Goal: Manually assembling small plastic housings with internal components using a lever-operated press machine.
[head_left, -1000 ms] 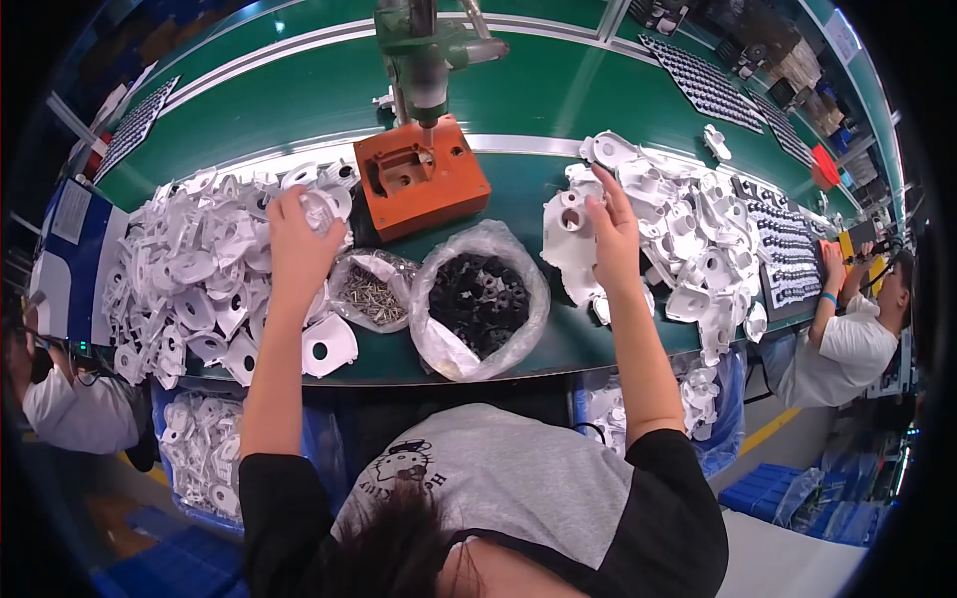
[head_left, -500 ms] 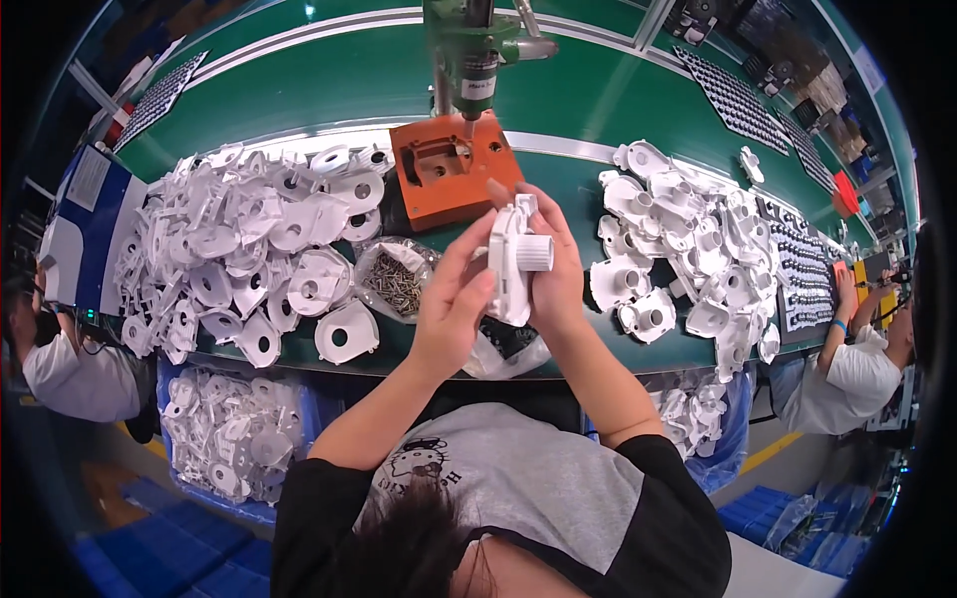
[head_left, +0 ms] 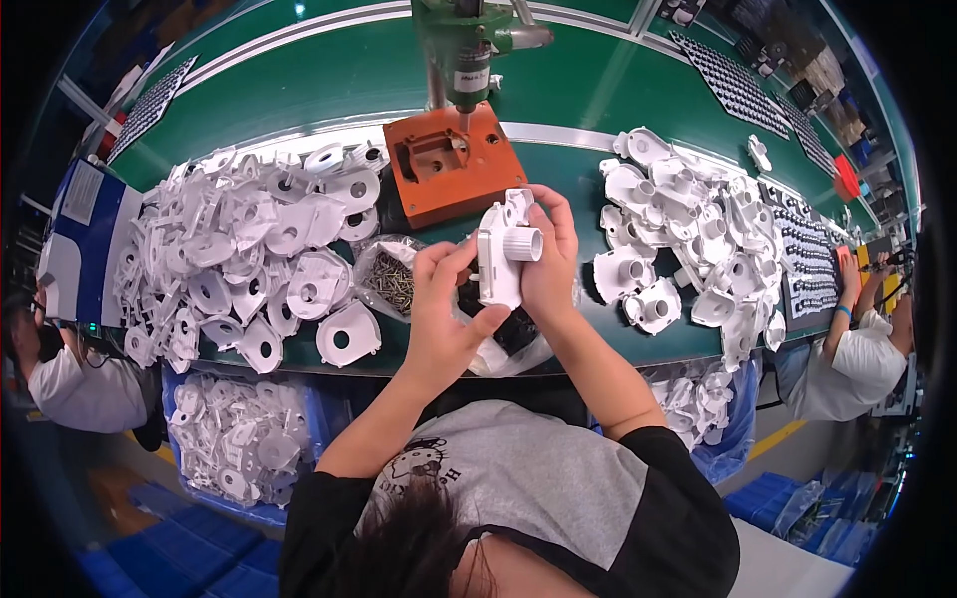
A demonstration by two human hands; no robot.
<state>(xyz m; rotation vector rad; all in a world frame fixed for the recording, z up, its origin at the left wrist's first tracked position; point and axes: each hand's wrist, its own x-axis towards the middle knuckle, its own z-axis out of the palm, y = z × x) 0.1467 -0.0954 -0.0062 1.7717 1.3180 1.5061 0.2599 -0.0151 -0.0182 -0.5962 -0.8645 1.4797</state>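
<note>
Between my hands, above the near edge of the bench, is a white plastic housing (head_left: 497, 261) with a ribbed round tube sticking out to the right. My right hand (head_left: 553, 261) is closed around its right side, with the fingers behind it. My left hand (head_left: 441, 314) has curled fingers at the housing's left edge and the thumb by its lower end. Behind them sits an orange fixture block (head_left: 464, 184) with a cut-out recess, under a green-bodied powered driver (head_left: 469, 75). A clear bag of screws (head_left: 389, 277) lies beside my left hand.
A heap of flat white plastic covers (head_left: 249, 229) fills the left of the bench; white housings with tubes (head_left: 688, 229) are piled at right. Blue bins of white parts (head_left: 239, 429) stand below the edge. A bag of dark parts (head_left: 513, 334) lies under my hands. Other people work at both sides.
The housing has tilted and shifted slightly left, with its tube still facing right. My left thumb has slid off its face to the lower end. The whole view has shifted a little.
</note>
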